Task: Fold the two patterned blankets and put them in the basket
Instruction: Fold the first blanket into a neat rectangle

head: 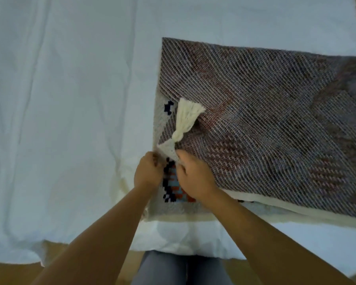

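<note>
Now left hand (pixel 149 171) and right hand (pixel 195 177) pinch blanket (pixel 265 112).

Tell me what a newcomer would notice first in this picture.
First the blanket, folded with its striped grey reverse up, filling the right half of the view on a white sheet. Next the cream tassel, lying on the blanket near its left edge. Just below it, the left hand and right hand pinch the blanket's corner.

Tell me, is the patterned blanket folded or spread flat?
Folded: the blanket lies doubled, reverse side over patterned face, layered edges showing at the near side.
</note>
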Demonstrator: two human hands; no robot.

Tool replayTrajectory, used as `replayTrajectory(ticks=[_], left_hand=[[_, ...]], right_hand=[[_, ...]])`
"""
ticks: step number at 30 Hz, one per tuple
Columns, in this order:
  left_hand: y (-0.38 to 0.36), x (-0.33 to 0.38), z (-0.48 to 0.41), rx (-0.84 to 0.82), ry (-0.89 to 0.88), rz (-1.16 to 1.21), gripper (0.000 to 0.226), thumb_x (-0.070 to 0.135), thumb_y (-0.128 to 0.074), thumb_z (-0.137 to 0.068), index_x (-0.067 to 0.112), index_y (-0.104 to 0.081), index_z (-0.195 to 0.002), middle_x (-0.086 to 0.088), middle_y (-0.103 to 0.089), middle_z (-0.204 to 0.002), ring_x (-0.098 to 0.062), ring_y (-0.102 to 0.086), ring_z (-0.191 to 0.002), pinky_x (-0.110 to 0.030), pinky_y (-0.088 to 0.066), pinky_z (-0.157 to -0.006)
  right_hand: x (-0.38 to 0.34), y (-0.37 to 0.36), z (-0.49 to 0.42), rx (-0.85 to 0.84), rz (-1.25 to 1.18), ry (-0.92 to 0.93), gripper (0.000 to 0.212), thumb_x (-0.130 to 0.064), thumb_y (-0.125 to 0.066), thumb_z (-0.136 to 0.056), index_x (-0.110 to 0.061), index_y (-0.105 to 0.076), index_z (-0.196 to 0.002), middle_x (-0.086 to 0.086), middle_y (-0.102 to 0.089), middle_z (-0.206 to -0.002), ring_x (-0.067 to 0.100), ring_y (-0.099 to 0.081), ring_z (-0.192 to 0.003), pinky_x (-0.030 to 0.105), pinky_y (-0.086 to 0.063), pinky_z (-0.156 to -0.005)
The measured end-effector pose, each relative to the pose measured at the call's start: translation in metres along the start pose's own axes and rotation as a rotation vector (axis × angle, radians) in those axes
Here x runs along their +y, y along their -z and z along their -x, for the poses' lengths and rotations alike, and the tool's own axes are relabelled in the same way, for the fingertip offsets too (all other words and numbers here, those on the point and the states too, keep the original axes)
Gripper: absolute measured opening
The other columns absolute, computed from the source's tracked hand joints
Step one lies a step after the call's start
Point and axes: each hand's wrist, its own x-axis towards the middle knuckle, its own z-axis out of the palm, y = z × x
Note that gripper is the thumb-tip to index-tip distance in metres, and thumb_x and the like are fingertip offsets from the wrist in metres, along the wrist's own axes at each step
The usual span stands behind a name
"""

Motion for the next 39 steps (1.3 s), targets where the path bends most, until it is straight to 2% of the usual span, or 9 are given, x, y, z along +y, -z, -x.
replayTrajectory(ticks=[9,14,18,22,27,29,31,35,39], left_hand=[[-0.005,-0.081,0.079,-0.047,-0.032,-0.53,0.028,0.044,-0.033,-0.095,0.019,-0.044,-0.093,-0.005,-0.067,-0.093,-0.028,-0.062,-0.092,-0.037,-0.035,-0.084],[-0.006,-0.133,0.124,-0.114,0.163,-0.418,0.033,0.031,-0.027,-0.099,0.01,-0.052,-0.103,-0.012,-0.06,-0.098,-0.03,-0.058,-0.099,-0.034,-0.043,-0.081],[-0.003,-0.134,0.136,0.028,0.387,-0.12,0.037,0.028,-0.039,-0.096,0.001,-0.045,-0.12,-0.016,-0.054,-0.099,-0.036,-0.053,-0.109,-0.04,-0.043,-0.089],[0.004,-0.099,0.114,0.17,0.2,0.12,0.036,0.03,-0.042,-0.095,0.002,-0.055,-0.113,-0.017,-0.06,-0.11,-0.033,-0.057,-0.102,-0.034,-0.044,-0.081],[0.0,-0.06,0.082,0.083,0.111,0.137,0.041,0.04,-0.044,-0.093,0.008,-0.055,-0.116,-0.007,-0.062,-0.107,-0.023,-0.055,-0.1,-0.026,-0.035,-0.076],[-0.006,-0.054,0.076,0.073,0.11,0.106,0.028,0.034,-0.053,-0.089,0.008,-0.057,-0.1,-0.002,-0.058,-0.085,-0.021,-0.053,-0.084,-0.023,-0.035,-0.064],[-0.011,-0.053,0.076,0.064,0.072,0.035,0.018,0.023,-0.056,-0.084,0.007,-0.052,-0.077,-0.003,-0.05,-0.07,-0.022,-0.05,-0.07,-0.024,-0.032,-0.049],[-0.017,-0.068,0.093,0.023,-0.055,-0.304,0.016,0.019,-0.049,-0.087,0.005,-0.055,-0.091,-0.013,-0.05,-0.096,-0.03,-0.052,-0.087,-0.035,-0.042,-0.068],[-0.01,-0.099,0.115,-0.003,-0.327,-0.667,0.016,0.017,-0.065,-0.074,0.01,-0.061,-0.087,-0.009,-0.056,-0.088,-0.027,-0.053,-0.078,-0.032,-0.036,-0.061]], right_hand=[[-0.009,-0.055,0.073,-0.168,0.147,0.074,0.03,-0.014,-0.045,-0.091,-0.008,-0.05,-0.12,0.012,-0.062,-0.115,0.033,-0.059,-0.098,0.037,-0.045,-0.076],[-0.016,-0.066,0.098,-0.118,0.194,0.154,0.024,-0.013,-0.046,-0.09,-0.006,-0.053,-0.112,0.012,-0.061,-0.103,0.034,-0.058,-0.086,0.032,-0.034,-0.063],[-0.009,-0.082,0.103,-0.214,0.283,0.121,0.026,-0.006,-0.045,-0.09,-0.01,-0.048,-0.115,0.009,-0.056,-0.112,0.027,-0.053,-0.099,0.029,-0.034,-0.072],[-0.002,-0.087,0.096,-0.47,0.421,0.051,0.05,-0.009,-0.047,-0.087,-0.014,-0.033,-0.135,0.01,-0.042,-0.13,0.028,-0.037,-0.119,0.037,-0.033,-0.1],[0.001,-0.078,0.096,-0.567,0.463,0.094,0.056,-0.016,-0.045,-0.088,-0.023,-0.028,-0.141,0.009,-0.041,-0.129,0.028,-0.037,-0.118,0.038,-0.034,-0.1],[0.005,-0.073,0.097,-0.599,0.425,0.083,0.054,-0.012,-0.044,-0.088,-0.023,-0.032,-0.14,0.01,-0.042,-0.129,0.029,-0.038,-0.118,0.038,-0.035,-0.101],[0.007,-0.068,0.094,-0.589,0.358,0.058,0.048,-0.008,-0.043,-0.087,-0.019,-0.041,-0.134,0.012,-0.044,-0.127,0.03,-0.04,-0.116,0.039,-0.037,-0.1],[0.011,-0.065,0.087,-0.506,0.309,0.009,0.032,-0.007,-0.042,-0.088,-0.007,-0.052,-0.119,0.014,-0.047,-0.122,0.03,-0.042,-0.114,0.039,-0.039,-0.096],[0.013,-0.067,0.085,-0.497,0.322,0.01,0.032,-0.005,-0.042,-0.087,-0.007,-0.051,-0.118,0.013,-0.047,-0.124,0.031,-0.042,-0.114,0.04,-0.04,-0.096]])
